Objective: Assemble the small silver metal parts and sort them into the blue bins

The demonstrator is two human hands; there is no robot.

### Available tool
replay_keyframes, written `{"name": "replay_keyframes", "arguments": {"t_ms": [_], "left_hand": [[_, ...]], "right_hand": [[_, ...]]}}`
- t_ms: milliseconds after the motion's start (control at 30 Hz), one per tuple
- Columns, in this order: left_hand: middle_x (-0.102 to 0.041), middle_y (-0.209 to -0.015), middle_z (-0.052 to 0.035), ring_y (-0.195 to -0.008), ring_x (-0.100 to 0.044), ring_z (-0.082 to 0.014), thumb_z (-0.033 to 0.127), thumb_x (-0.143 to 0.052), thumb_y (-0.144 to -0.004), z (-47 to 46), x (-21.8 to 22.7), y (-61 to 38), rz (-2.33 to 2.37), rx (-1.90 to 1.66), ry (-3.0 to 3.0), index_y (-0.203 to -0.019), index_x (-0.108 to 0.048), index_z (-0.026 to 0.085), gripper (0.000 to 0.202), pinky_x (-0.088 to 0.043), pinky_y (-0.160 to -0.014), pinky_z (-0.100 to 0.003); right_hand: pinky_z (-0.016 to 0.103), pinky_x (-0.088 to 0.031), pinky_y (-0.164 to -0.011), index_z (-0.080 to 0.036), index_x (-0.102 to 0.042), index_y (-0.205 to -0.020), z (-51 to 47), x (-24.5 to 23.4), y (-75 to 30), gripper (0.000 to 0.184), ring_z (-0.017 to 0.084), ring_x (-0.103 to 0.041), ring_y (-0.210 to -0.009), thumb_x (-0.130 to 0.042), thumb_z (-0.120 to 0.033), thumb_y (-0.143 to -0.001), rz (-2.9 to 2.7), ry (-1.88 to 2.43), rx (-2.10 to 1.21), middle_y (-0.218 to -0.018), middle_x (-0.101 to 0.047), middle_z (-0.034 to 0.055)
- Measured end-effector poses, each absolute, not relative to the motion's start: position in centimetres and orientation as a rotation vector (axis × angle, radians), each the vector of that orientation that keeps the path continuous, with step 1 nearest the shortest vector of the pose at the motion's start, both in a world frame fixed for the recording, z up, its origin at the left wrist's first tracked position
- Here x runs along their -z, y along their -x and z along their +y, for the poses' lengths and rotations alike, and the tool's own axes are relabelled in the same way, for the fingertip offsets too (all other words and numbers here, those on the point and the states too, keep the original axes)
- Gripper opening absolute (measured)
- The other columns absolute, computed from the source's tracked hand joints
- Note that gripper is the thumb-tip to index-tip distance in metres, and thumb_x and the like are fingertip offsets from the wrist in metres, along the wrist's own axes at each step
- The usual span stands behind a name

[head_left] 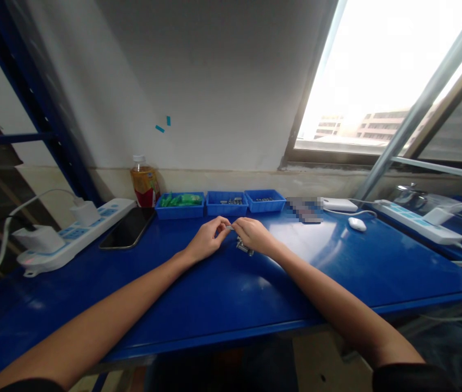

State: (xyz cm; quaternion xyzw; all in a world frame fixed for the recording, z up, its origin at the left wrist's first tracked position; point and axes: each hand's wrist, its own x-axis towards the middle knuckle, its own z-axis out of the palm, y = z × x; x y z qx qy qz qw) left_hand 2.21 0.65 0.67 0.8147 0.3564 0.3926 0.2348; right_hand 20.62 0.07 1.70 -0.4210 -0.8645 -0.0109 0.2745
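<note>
My left hand (209,237) and my right hand (254,234) meet fingertip to fingertip above the blue table. Both are closed in a pinch on a small silvery part (229,227), mostly covered by the fingers, so its exact kind does not show. Under the right hand lies a little pile of small metal pieces (244,248), partly hidden by that hand. Just behind the hands is a blue bin (226,209) with small metal parts in it. To its right another blue bin (265,206) holds small metal pieces, and to its left a blue bin (179,211) contains green plastic packets (182,200).
A drink bottle (144,182) stands at the back left, near a black phone (128,228) and a white power strip (71,242). At the right are a white charger block (339,204), a small white case (357,224), cables and another power strip (418,222).
</note>
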Motion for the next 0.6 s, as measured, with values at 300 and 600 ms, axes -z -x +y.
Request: {"name": "replay_keyframes", "arguments": {"t_ms": [300, 600], "left_hand": [[-0.062, -0.073, -0.0024, -0.072, -0.058, -0.0164, 0.043, -0.034, -0.093, 0.52, -1.21, -2.01, 1.033, -1.054, -2.209, -0.077, -0.055, 0.018, 0.036, -0.043, -0.069, -0.027], [-0.062, -0.083, -0.0021, -0.074, -0.058, -0.0148, 0.038, -0.050, -0.086, 0.51, -0.79, -2.08, 0.974, -1.140, -2.233, -0.101, -0.054, 0.018, 0.025, -0.043, -0.066, -0.025]], "right_hand": [[0.024, -0.043, -0.070, -0.019, -0.054, -0.099, -0.64, -2.01, -20.38, 0.016, 0.015, -0.057, -0.075, -0.056, -0.026, -0.085, -2.236, 1.046, 0.001, -0.081, -0.060, 0.0015], [0.025, -0.042, -0.071, -0.019, -0.056, -0.078, -0.54, -2.07, -20.26, 0.020, 0.015, -0.058, -0.075, -0.043, -0.025, -0.093, -2.237, 1.090, 0.017, -0.077, -0.061, 0.0037]]}}
